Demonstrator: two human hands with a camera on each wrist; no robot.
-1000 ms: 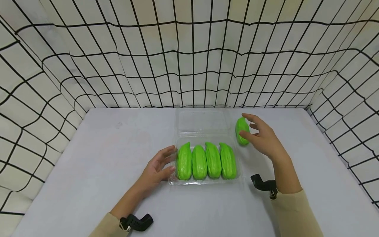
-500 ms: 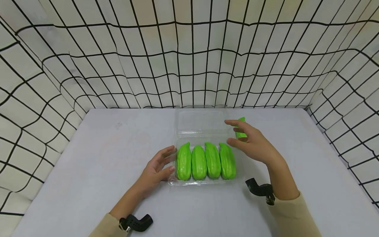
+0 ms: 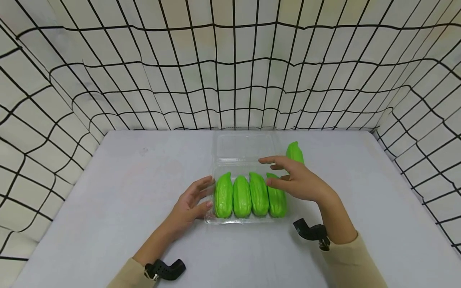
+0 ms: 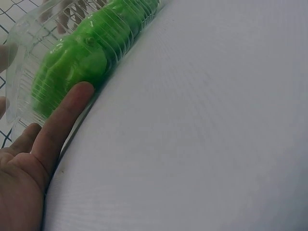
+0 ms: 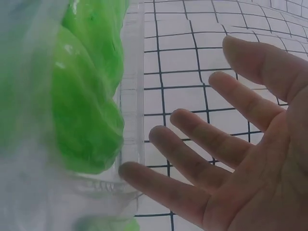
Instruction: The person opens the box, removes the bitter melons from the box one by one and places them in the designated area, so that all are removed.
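Observation:
A clear plastic clamshell box [image 3: 235,221] lies with its lid [image 3: 246,146] folded back. Several bright green ridged gourds [image 3: 242,197] stand side by side in its base. My left hand [image 3: 191,204] rests against the box's left end; in the left wrist view its straight thumb [image 4: 67,120] lies along the clear wall beside a gourd [image 4: 72,67]. Above the box's right end hovers my right hand [image 3: 302,184], fingers extended and holding nothing. It partly covers the rightmost gourd [image 3: 277,202]. One more gourd [image 3: 295,151] lies outside, beyond the right hand, its lower part hidden.
The white tabletop [image 3: 151,168] spreads around the box. White walls with a black grid net [image 3: 234,76] enclose its back and sides. Each wrist carries a black camera mount, one left [image 3: 169,270] and one right [image 3: 310,230].
My right hand has moved left and nearer to me, from beside the loose gourd to above the box's right end. The left hand, the box and the gourds keep their places.

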